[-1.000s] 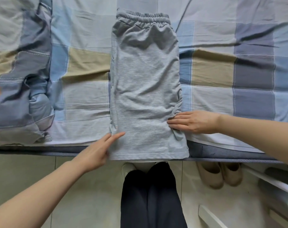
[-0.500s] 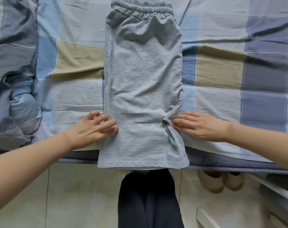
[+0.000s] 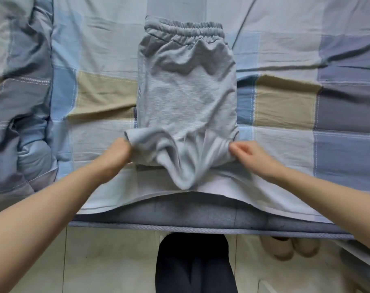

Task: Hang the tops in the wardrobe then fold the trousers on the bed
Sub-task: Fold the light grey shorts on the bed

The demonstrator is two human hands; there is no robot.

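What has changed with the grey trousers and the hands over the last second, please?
Both hands have taken hold: the left hand and right hand, which lay flat at the sides, now grip the lower end of the grey jersey trousers and lift it up the checked bedsheet towards the waistband. The elastic waistband end stayed flat.
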